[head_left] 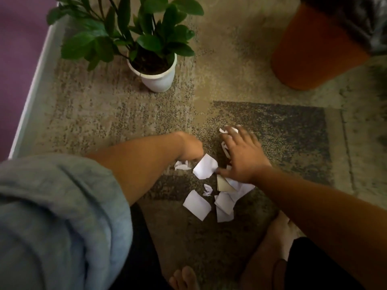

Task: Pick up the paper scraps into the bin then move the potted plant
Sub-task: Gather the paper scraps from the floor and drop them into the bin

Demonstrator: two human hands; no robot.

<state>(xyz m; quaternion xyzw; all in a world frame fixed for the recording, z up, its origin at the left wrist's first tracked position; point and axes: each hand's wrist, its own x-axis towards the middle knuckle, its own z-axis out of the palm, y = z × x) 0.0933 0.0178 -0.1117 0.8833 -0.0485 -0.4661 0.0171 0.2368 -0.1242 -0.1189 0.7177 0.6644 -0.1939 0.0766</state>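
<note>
Carpet (125,114): paper scraps (196,205) scattered; right hand (240,158) spread flat on them; left hand (189,147) curled, grip unclear.

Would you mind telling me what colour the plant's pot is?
The pot is white, seen best in the head view.

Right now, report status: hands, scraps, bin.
Left hand curled among paper scraps, grip unclear. Right hand spread flat on them. Bin ahead right, bare carpet between. Potted plant untouched.
</note>
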